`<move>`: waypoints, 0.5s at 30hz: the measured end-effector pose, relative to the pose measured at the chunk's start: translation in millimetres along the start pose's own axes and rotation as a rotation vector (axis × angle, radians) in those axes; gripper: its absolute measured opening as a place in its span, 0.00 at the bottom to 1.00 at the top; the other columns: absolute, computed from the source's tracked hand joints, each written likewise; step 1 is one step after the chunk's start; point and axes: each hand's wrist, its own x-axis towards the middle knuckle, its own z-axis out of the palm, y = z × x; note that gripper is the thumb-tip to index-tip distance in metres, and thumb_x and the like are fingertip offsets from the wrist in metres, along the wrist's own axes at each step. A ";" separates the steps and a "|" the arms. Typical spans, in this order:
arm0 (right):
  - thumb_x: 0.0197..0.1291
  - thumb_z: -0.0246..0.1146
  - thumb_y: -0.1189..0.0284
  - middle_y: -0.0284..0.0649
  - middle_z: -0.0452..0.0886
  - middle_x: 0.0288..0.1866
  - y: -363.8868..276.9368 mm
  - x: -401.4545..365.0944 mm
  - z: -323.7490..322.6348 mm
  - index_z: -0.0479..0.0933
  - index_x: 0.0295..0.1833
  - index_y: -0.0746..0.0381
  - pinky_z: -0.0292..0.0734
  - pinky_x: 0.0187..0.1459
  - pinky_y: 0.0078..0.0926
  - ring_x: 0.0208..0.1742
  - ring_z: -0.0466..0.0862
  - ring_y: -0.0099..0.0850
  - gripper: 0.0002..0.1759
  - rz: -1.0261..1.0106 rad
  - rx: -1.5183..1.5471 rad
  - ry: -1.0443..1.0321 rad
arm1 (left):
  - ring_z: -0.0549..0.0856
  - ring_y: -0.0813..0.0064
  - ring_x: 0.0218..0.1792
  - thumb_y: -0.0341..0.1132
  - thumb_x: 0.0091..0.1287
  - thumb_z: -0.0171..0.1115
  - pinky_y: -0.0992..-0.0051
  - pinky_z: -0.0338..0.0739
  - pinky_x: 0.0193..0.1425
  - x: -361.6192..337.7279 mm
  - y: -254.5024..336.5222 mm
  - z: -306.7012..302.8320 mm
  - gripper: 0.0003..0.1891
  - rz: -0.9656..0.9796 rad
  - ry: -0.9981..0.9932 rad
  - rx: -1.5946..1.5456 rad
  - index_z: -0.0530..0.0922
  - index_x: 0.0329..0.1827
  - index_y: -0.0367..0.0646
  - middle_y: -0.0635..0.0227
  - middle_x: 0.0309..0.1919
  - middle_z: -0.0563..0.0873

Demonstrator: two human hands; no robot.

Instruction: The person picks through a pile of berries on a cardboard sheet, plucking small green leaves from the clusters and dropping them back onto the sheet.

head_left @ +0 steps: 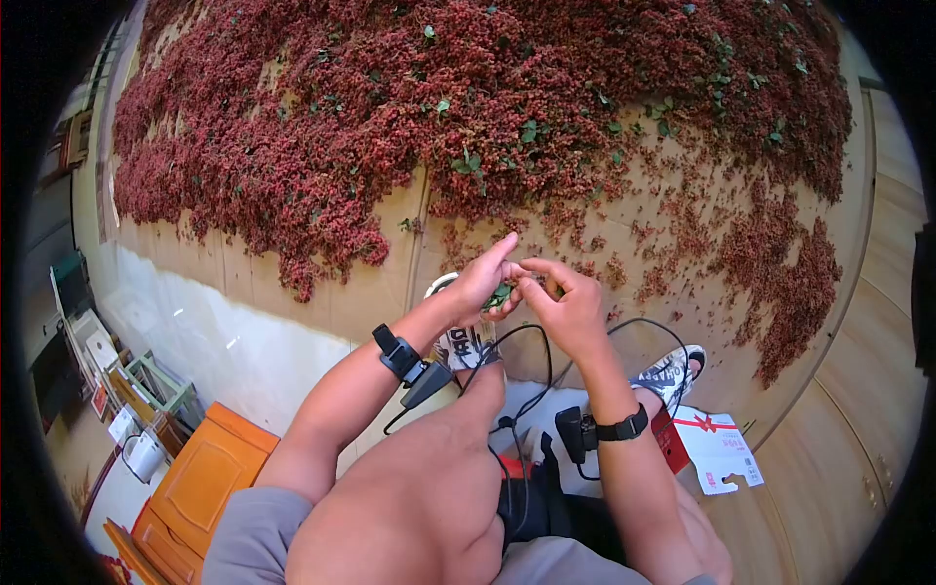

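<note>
My left hand (481,280) is cupped, thumb pointing up, with its fingers curled around some green leaves (499,295). Close against it, my right hand (568,306) has thumb and forefinger pinched together at the left fingertips; what sits in that pinch is too small to make out. Just beyond both hands spreads a large layer of small red berry clusters (507,127) with green leaves (466,164) scattered among them. Beneath the berries lies flat brown cardboard (385,278).
Black cables (549,361) loop below my hands from the wrist straps. A red and white box (717,450) stands by my right foot (673,372). Orange wooden furniture (210,478) is at the lower left. Thinner berry patches (780,283) lie to the right.
</note>
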 end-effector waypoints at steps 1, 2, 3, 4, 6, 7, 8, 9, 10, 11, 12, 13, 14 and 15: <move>0.56 0.69 0.69 0.40 0.80 0.22 -1.9 1.3 -2.0 0.85 0.46 0.58 0.71 0.26 0.27 0.20 0.77 0.26 0.12 -0.091 -0.097 0.002 | 0.68 0.83 0.14 0.72 0.71 0.31 0.82 0.57 0.16 -1.0 0.8 1.7 0.39 -0.010 0.035 0.041 0.78 0.34 0.44 0.74 0.17 0.74; 0.56 0.69 0.69 0.40 0.80 0.22 2.5 3.8 -0.4 0.85 0.46 0.58 0.71 0.26 0.27 0.20 0.77 0.26 0.12 -0.088 -0.097 0.001 | 0.68 0.83 0.14 0.72 0.71 0.31 0.82 0.57 0.16 0.7 -0.1 2.0 0.39 -0.012 0.034 0.039 0.78 0.34 0.44 0.74 0.17 0.74; 0.57 0.69 0.70 0.37 0.77 0.21 5.9 7.0 2.4 0.85 0.47 0.60 0.69 0.26 0.24 0.21 0.73 0.21 0.12 -0.226 -0.114 0.030 | 0.68 0.84 0.14 0.71 0.71 0.32 0.82 0.57 0.15 2.8 -1.1 2.5 0.39 0.015 0.084 0.084 0.79 0.35 0.44 0.74 0.16 0.74; 0.58 0.69 0.71 0.34 0.74 0.19 8.8 8.6 3.8 0.85 0.47 0.62 0.66 0.25 0.21 0.21 0.70 0.16 0.12 -0.364 -0.130 0.059 | 0.68 0.84 0.13 0.71 0.71 0.32 0.82 0.57 0.15 4.3 -1.7 3.0 0.39 0.043 0.134 0.128 0.79 0.36 0.43 0.75 0.16 0.74; 0.58 0.69 0.71 0.33 0.74 0.19 6.5 8.0 -2.2 0.85 0.46 0.62 0.67 0.25 0.21 0.21 0.70 0.16 0.11 -0.189 -0.103 0.013 | 0.68 0.84 0.13 0.70 0.72 0.33 0.82 0.57 0.15 4.2 -1.7 3.1 0.38 0.075 0.162 0.160 0.79 0.35 0.43 0.75 0.16 0.73; 0.58 0.69 0.70 0.32 0.75 0.19 4.3 7.9 -4.9 0.85 0.44 0.62 0.67 0.25 0.21 0.22 0.71 0.16 0.10 -0.013 -0.075 -0.033 | 0.68 0.85 0.12 0.69 0.73 0.34 0.82 0.58 0.15 3.4 -1.8 3.0 0.37 0.106 0.192 0.194 0.78 0.34 0.42 0.75 0.16 0.73; 0.58 0.69 0.70 0.32 0.75 0.19 7.1 8.8 -5.7 0.85 0.44 0.62 0.67 0.25 0.21 0.22 0.71 0.16 0.10 -0.013 -0.075 -0.036 | 0.68 0.85 0.12 0.69 0.73 0.34 0.82 0.58 0.15 2.6 -1.8 1.8 0.37 0.105 0.194 0.192 0.78 0.34 0.42 0.75 0.16 0.73; 0.59 0.69 0.70 0.32 0.77 0.21 11.2 10.5 -6.5 0.85 0.43 0.62 0.68 0.26 0.21 0.23 0.73 0.16 0.09 0.059 -0.005 -0.016 | 0.67 0.85 0.12 0.66 0.74 0.37 0.82 0.58 0.15 1.8 -1.0 0.5 0.35 0.138 0.186 0.203 0.77 0.33 0.43 0.75 0.15 0.73; 0.60 0.69 0.69 0.32 0.79 0.22 14.4 11.4 -6.6 0.85 0.42 0.61 0.69 0.27 0.21 0.25 0.75 0.17 0.09 0.130 0.064 0.004 | 0.67 0.84 0.11 0.64 0.75 0.40 0.82 0.58 0.14 1.0 0.0 -0.1 0.32 0.171 0.178 0.216 0.77 0.32 0.43 0.75 0.14 0.72; 0.60 0.69 0.69 0.32 0.79 0.22 17.4 11.0 -6.1 0.85 0.42 0.61 0.69 0.27 0.21 0.25 0.75 0.17 0.09 0.131 0.063 0.006 | 0.67 0.84 0.11 0.64 0.75 0.40 0.82 0.58 0.14 0.3 0.8 0.5 0.32 0.170 0.176 0.216 0.77 0.32 0.43 0.75 0.14 0.72; 0.61 0.68 0.69 0.29 0.78 0.22 18.7 10.1 -5.9 0.85 0.42 0.62 0.67 0.26 0.20 0.25 0.73 0.15 0.09 0.151 0.198 0.031 | 0.66 0.84 0.10 0.60 0.75 0.42 0.82 0.57 0.14 -1.5 2.8 3.2 0.29 0.228 0.153 0.223 0.76 0.30 0.43 0.75 0.13 0.71; 0.63 0.68 0.68 0.27 0.77 0.22 20.4 9.5 -6.1 0.85 0.43 0.62 0.64 0.24 0.18 0.25 0.72 0.13 0.09 0.170 0.331 0.057 | 0.66 0.83 0.10 0.56 0.76 0.45 0.82 0.57 0.14 -2.4 4.3 5.3 0.27 0.287 0.129 0.229 0.75 0.28 0.44 0.75 0.11 0.70; 0.63 0.68 0.68 0.27 0.77 0.22 23.7 9.3 -6.5 0.85 0.43 0.62 0.64 0.24 0.18 0.25 0.72 0.13 0.09 0.170 0.330 0.062 | 0.66 0.83 0.10 0.56 0.76 0.45 0.82 0.57 0.14 -1.9 5.2 6.4 0.27 0.287 0.125 0.230 0.75 0.28 0.44 0.75 0.11 0.70; 0.64 0.67 0.68 0.26 0.76 0.23 25.4 9.4 -7.1 0.84 0.43 0.62 0.62 0.24 0.17 0.24 0.70 0.12 0.09 0.244 0.476 0.063 | 0.65 0.83 0.09 0.54 0.77 0.45 0.81 0.57 0.14 -1.4 5.9 7.3 0.26 0.316 0.107 0.220 0.74 0.27 0.44 0.75 0.11 0.70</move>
